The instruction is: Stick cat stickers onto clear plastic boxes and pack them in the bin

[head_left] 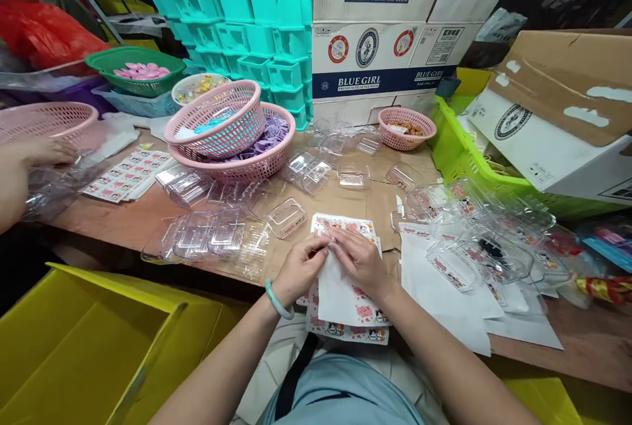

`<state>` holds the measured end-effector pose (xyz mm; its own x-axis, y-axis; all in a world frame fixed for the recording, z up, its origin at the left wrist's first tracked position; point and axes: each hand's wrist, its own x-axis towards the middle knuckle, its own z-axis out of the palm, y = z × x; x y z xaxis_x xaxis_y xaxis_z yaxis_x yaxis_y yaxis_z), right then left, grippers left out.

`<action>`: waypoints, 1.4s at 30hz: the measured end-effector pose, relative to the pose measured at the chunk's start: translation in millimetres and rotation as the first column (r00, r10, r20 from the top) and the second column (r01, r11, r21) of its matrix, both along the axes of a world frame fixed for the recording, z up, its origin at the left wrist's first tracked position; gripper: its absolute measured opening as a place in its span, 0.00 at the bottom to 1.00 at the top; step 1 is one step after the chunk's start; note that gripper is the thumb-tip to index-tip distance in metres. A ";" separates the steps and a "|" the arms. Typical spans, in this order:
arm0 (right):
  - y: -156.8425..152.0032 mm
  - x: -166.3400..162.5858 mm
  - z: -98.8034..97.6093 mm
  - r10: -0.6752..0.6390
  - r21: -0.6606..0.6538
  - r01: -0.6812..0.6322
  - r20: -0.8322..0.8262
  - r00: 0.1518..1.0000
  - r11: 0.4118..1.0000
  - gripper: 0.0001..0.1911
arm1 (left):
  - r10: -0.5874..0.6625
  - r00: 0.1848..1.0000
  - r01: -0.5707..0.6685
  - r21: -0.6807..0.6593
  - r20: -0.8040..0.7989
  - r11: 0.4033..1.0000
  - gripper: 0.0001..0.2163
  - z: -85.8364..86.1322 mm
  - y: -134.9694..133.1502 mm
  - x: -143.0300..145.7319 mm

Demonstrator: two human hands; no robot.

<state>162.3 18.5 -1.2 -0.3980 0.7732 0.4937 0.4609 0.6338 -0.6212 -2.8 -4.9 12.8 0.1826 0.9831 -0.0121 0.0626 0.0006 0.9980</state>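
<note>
My left hand (303, 268), with a pale green bangle on its wrist, is closed in a pinch at a sticker sheet (340, 300). Beside it, my right hand (363, 260) has bent fingers on the same sheet, and the fingertips of both hands meet near its upper part. Much of this sheet is bare white, with cat stickers along its lower edge. More printed sticker sheets (345, 333) lie beneath it. Just beyond my hands sits a clear plastic box (287, 218). Exactly what the fingertips pinch is partly hidden.
Clear boxes (202, 237) stand left; boxes with stickers (474, 241) crowd the right. Pink baskets (232, 162), turquoise crates (237, 10) and a beer carton (368, 50) line the back. Another person's hand (44, 152) reaches in at left. A yellow bin (89, 346) stands below.
</note>
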 end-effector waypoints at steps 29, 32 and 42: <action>2.3 6.0 -14.9 -0.136 -0.395 0.001 -0.314 0.940 0.919 0.11 | 0.037 0.971 0.013 -0.208 0.238 0.978 0.15 -9.2 2.5 14.0; 13.0 9.7 -13.3 -0.352 -0.557 0.037 -0.471 0.809 0.830 0.12 | 0.096 0.974 -0.036 -0.275 0.206 0.961 0.17 -12.3 0.0 11.3; -3.4 23.2 20.6 -0.263 0.009 0.273 -0.235 0.936 0.962 0.14 | 0.239 0.966 -0.244 0.039 0.101 0.969 0.15 24.5 -19.5 29.8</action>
<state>185.4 15.1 19.4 -0.0514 0.8126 0.5806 0.4654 0.5339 -0.7059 27.0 -24.3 37.3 -0.0629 0.9970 0.0452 -0.0277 -0.0470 0.9985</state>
